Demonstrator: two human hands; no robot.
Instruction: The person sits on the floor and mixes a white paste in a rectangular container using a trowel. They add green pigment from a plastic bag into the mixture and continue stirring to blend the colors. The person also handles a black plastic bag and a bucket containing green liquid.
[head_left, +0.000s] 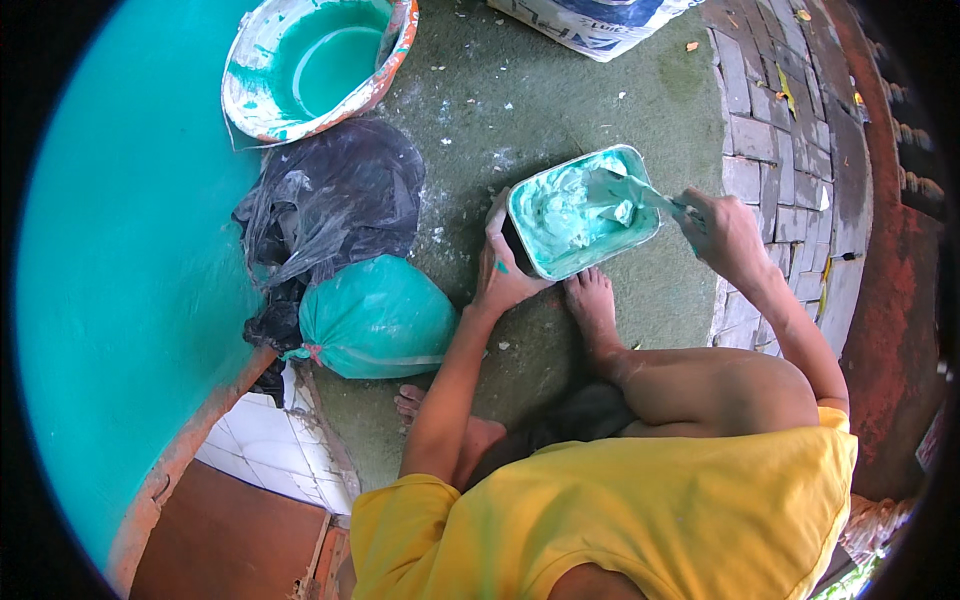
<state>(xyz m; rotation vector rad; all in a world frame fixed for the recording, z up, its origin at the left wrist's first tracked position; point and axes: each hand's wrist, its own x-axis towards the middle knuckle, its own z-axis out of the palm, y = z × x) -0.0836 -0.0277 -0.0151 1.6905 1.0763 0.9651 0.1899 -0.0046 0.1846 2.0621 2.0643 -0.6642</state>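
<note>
A rectangular tub with a pale rim holds thick white and teal paste. My left hand is wrapped round the tub's left side, and there are paint smears on its skin. In my closed right hand is a putty knife coated in teal. Its blade reaches over the tub's right rim into the paste, where a pale lump clings near its tip. The fingers hide most of the handle. My bare foot rests on the ground just below the tub.
A paint-smeared basin with teal liquid stands at the upper left. Below it lie a black plastic bag and a tied teal bag, beside the teal wall. A white-and-blue sack is at the top; paving bricks run along the right.
</note>
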